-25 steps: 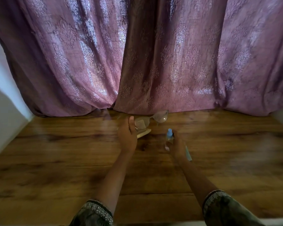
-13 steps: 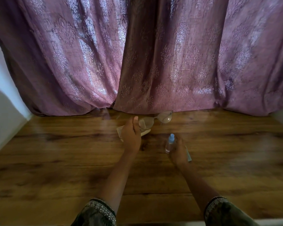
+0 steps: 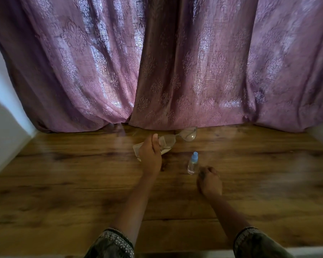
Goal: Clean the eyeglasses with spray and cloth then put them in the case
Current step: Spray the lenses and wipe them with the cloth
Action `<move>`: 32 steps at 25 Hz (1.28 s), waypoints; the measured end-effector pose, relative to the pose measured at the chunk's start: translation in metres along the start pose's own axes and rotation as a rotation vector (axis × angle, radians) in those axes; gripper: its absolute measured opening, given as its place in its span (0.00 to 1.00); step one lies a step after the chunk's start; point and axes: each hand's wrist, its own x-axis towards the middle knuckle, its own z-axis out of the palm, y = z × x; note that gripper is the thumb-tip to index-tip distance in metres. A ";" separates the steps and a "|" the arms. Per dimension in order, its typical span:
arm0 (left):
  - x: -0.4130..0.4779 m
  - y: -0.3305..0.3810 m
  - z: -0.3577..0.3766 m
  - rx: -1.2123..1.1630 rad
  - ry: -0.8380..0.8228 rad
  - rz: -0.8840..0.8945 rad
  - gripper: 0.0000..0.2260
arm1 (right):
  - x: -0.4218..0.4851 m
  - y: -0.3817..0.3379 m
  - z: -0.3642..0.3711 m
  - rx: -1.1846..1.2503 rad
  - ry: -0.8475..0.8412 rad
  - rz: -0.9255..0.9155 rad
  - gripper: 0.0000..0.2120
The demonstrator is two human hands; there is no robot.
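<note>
My left hand [image 3: 150, 155] grips the clear-framed eyeglasses [image 3: 189, 134] by their left side, thumb on top, and holds them just above the wooden table [image 3: 63, 183] near the curtain. Under that hand lies a pale cream flat object [image 3: 136, 148], perhaps the case, mostly hidden. A small clear spray bottle [image 3: 192, 163] with a light blue cap stands upright on the table, free of both hands. My right hand [image 3: 210, 181] sits just right of and nearer than the bottle, fingers curled downward and blurred. No cloth shows; whatever lies under that hand is hidden.
A purple patterned curtain [image 3: 175, 62] hangs along the table's far edge, right behind the eyeglasses. A white wall [image 3: 4, 118] borders the table on the left. My two patterned sleeves [image 3: 112, 244] are at the near edge.
My right hand has let go of the spray bottle and drawn back to the right; the bottle now stands alone. The teal strip beside that hand is out of sight. My left hand holds the eyeglasses slightly farther away.
</note>
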 end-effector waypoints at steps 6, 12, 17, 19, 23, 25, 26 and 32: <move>-0.003 0.004 -0.003 -0.017 0.012 0.006 0.12 | -0.008 -0.010 -0.021 0.318 0.209 0.084 0.07; -0.005 0.010 -0.004 -0.017 0.025 -0.003 0.12 | -0.015 -0.052 -0.073 0.611 0.570 -0.119 0.01; -0.007 0.019 -0.003 -0.020 0.026 0.022 0.12 | -0.031 -0.080 -0.094 0.650 0.730 -0.514 0.06; -0.009 0.022 -0.001 -0.015 0.030 0.024 0.12 | -0.040 -0.092 -0.099 0.646 0.705 -0.618 0.04; -0.012 0.024 0.001 0.001 0.017 0.020 0.12 | -0.048 -0.106 -0.091 0.588 0.589 -0.757 0.10; -0.012 0.025 0.000 0.005 0.019 0.032 0.12 | -0.048 -0.108 -0.085 0.581 0.569 -0.770 0.08; -0.011 0.025 0.000 0.003 0.023 0.038 0.12 | -0.048 -0.110 -0.084 0.585 0.566 -0.759 0.07; -0.009 0.024 -0.001 -0.038 0.024 -0.003 0.13 | -0.052 -0.119 -0.075 0.513 0.536 -0.798 0.06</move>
